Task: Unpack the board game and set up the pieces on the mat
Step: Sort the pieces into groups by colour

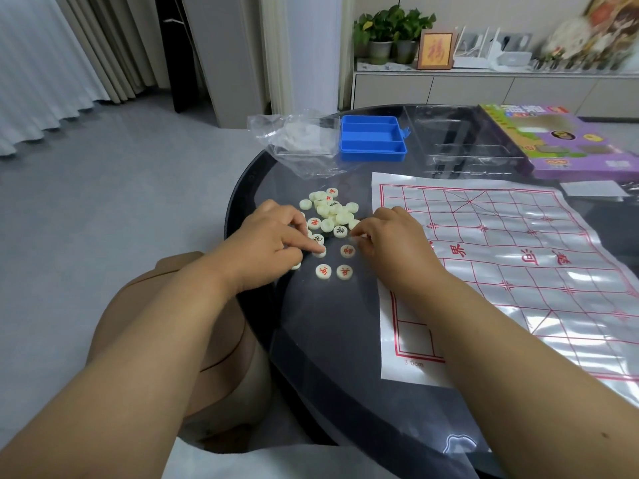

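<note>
A: From your head camera, where do things stand?

B: The pieces (328, 216) lie in a loose heap on the dark glass worktop (332, 326), at about 9 o'clock of the mat (501, 271) and just off its left edge. Three red-marked ones sit face up by themselves at 6 o'clock of the heap. The mat is spread flat and carries no piece that I can see.

A: And your hands?

B: Your left hand (269, 247) rests at the heap's 7 o'clock side, index finger stretched out and pressing one piece flat on the glass, the other fingers curled loosely. Your right hand (390, 240) sits at 4 o'clock of the heap, fingers bent in a pinch; something pale shows at the tips, but whether it is a piece in hold I cannot tell.

A: How will they handle?

B: I judge them light, hard and smooth, so they will skate on glass if you push. Pinch each by its rim between thumb and fingertip, or slide it. The mat looks thin and wrinkled; set pieces down gently, since a nudge could shift it.

A: What else is there?

B: A blue tray (372, 138) at 12 o'clock of the heap, a crumpled clear bag (297, 140) beside it at 11, a clear insert (466, 140) and the purple box (567, 140) at 1 to 2 o'clock.

A: Progress?

B: Unpacking looks done; sorting is under way, and placing is not yet begun.
</note>
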